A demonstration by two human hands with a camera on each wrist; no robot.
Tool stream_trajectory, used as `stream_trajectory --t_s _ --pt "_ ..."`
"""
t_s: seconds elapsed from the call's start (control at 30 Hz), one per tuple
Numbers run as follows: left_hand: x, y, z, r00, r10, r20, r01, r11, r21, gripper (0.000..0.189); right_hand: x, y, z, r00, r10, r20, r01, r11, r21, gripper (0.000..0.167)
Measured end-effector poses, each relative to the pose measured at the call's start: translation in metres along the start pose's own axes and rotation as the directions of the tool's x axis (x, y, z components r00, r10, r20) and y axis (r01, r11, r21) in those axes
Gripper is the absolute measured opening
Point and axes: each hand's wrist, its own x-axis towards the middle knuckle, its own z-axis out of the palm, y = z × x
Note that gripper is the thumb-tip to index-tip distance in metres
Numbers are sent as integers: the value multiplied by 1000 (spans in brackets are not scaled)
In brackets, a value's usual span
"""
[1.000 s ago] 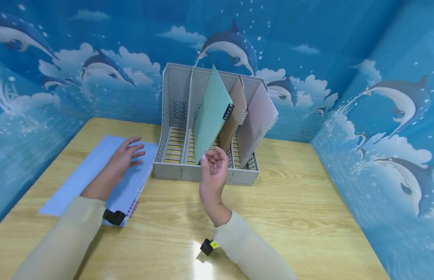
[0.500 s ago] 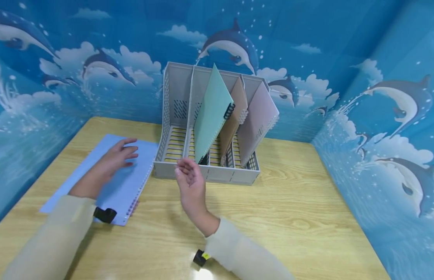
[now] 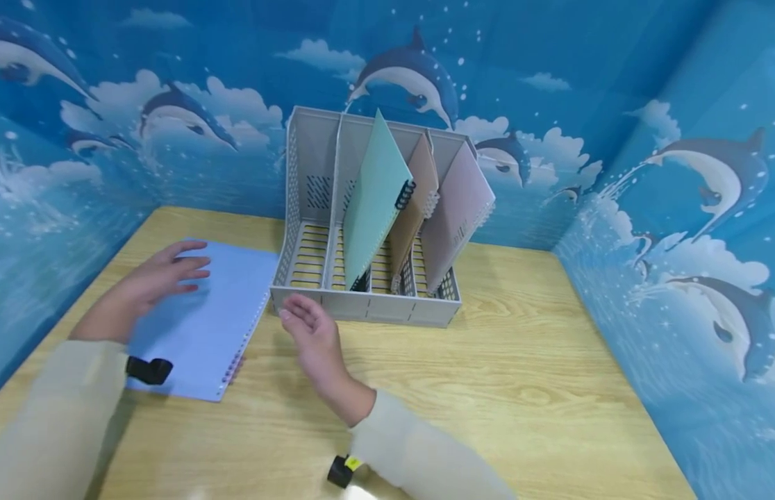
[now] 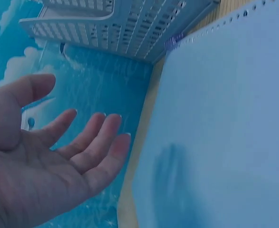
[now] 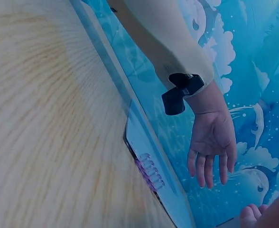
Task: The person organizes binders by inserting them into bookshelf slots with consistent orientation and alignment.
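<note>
A blue-lavender loose-ring notebook (image 3: 206,333) lies flat on the wooden table at the left, purple rings (image 5: 150,172) along its right edge. Above its left part hovers my left hand (image 3: 156,281), fingers spread and loosely bent, holding nothing; its shadow falls on the cover in the left wrist view. My right hand (image 3: 315,347) is in the air between the notebook and the front of a grey file rack (image 3: 362,305), fingers slightly bent, nothing in its grip. A green notebook (image 3: 375,201), a brown notebook (image 3: 414,208) and a pink notebook (image 3: 456,215) stand tilted in the rack.
The rack's leftmost compartment (image 3: 309,257) shows its slatted floor. Bare wooden tabletop (image 3: 519,389) extends at the right and front. Dolphin-printed blue curtains (image 3: 225,42) enclose the back and sides of the table.
My left hand has shifted left over the notebook. My right hand has moved left and toward me, from the rack's front middle toward its left corner. The notebooks stay put.
</note>
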Motion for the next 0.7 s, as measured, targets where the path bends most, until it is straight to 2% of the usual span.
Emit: stream_trajectory --t_s 0.17,0.37,0.63,0.7 --pt "-2 -8 -9 1000 9 8 -9 999 33 76 -1 6 8 995 98 6 -98 995 8 40" --pt "-4 -21 -19 1000 24 -8 -24 999 30 73 -1 11 13 985 169 19 -170 984 60 45" --pt "-12 -41 -44 999 10 -42 -8 999 33 67 1 11 18 952 306 25 -307 946 102 45" --pt "-14 -45 -52 999 10 -43 -8 1000 29 59 3 12 19 943 330 30 -331 936 119 44"
